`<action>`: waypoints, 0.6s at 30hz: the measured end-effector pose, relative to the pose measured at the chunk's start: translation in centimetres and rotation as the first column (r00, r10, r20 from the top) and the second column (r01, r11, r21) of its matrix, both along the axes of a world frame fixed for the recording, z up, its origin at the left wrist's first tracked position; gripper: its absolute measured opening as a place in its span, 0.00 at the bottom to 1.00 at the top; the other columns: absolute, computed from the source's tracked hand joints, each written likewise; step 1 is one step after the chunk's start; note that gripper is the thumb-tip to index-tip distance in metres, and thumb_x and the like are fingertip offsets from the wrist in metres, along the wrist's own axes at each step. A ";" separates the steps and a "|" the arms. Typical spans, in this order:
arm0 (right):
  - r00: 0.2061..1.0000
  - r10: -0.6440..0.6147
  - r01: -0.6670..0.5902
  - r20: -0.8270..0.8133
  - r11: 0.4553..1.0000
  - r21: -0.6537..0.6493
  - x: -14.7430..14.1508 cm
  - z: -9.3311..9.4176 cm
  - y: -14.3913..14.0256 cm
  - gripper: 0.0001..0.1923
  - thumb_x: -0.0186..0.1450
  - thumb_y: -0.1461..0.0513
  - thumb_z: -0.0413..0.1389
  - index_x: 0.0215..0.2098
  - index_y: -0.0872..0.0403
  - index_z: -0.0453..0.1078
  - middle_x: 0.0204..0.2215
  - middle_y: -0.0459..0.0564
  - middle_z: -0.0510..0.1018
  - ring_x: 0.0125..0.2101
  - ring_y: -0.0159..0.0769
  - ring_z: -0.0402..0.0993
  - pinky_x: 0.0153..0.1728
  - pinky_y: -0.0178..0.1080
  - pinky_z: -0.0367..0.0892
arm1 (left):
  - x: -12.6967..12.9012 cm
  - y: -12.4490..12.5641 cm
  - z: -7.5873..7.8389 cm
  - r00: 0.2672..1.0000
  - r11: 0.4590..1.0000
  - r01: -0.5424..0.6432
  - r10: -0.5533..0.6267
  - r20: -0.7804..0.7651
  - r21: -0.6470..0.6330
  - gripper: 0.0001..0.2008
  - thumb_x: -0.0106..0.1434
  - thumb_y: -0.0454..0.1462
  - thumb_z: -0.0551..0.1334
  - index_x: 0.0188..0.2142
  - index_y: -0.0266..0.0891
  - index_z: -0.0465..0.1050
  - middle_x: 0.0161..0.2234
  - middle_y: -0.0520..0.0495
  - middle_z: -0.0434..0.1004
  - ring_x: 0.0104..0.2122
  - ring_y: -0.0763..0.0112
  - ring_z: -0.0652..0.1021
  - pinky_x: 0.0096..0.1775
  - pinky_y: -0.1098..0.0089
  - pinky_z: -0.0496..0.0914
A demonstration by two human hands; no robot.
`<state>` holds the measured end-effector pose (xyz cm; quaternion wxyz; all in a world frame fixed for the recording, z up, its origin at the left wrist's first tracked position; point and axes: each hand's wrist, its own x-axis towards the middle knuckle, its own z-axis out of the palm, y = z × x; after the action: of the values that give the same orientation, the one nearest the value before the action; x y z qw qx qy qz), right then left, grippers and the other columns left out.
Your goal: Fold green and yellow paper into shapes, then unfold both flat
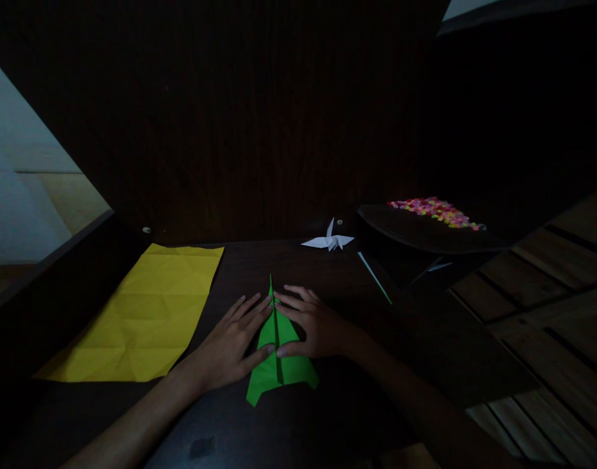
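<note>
Both grips are lying flat and spread, fingers apart, clamping nothing: left hand [230, 348] is pressing down on the left flank of the folded green paper [280, 365], right hand [315, 326] is pressing on the right flank. Index fingertips are sitting just either side of the centre crease near the pointed tip; thumbs are meeting lower down on the crease. Green paper is lying on the dark table [337, 417], near centre, point facing away from the person, flared tail end facing them. Creased yellow sheet [139, 316] is lying flat to the left, just beside the left hand, not touching it. White paper crane [329, 241] is sitting at the back of the table, well apart from both hands. Thin green strip [375, 278] is lying to the right of the crane. Dark tray [425, 234] is sitting beyond that, carrying small multicoloured pieces [435, 211]; too small to identify.
</note>
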<state>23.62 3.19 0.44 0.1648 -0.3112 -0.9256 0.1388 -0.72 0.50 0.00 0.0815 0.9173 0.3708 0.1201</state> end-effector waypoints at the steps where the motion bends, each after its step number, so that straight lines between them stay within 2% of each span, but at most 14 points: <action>1: 1.000 0.001 -0.001 0.000 1.000 0.002 -0.1 0.0 -0.1 0.47 0.57 0.40 0.62 0.64 0.60 0.61 0.65 0.62 0.61 0.64 0.58 0.51 0.59 0.59 0.55 | 0.0 0.0 0.0 1.000 1.000 -0.002 0.002 0.001 -0.001 0.34 0.70 0.50 0.54 0.69 0.40 0.48 0.69 0.40 0.52 0.67 0.49 0.54 0.64 0.43 0.54; 10: 0.999 -0.044 0.044 -0.011 0.999 0.007 -0.6 0.2 -0.7 0.52 0.52 0.35 0.60 0.63 0.60 0.63 0.64 0.62 0.62 0.63 0.60 0.54 0.60 0.59 0.53 | 0.2 0.0 0.1 1.000 1.000 -0.009 0.009 -0.006 0.004 0.35 0.69 0.49 0.56 0.69 0.39 0.47 0.68 0.39 0.52 0.67 0.48 0.54 0.64 0.43 0.54; 18: 0.994 0.034 -0.025 0.107 0.996 -0.084 0.4 0.8 -0.2 0.53 0.54 0.39 0.62 0.67 0.61 0.55 0.68 0.61 0.53 0.67 0.59 0.43 0.62 0.60 0.49 | 0.1 0.0 -0.2 1.000 1.000 0.000 0.000 -0.005 0.005 0.37 0.70 0.51 0.54 0.70 0.39 0.42 0.69 0.38 0.51 0.68 0.48 0.53 0.63 0.43 0.54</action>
<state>23.99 3.04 1.28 0.0990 -0.3110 -0.9312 0.1624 -0.64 0.45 -0.18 0.0782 0.9178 0.3707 0.1188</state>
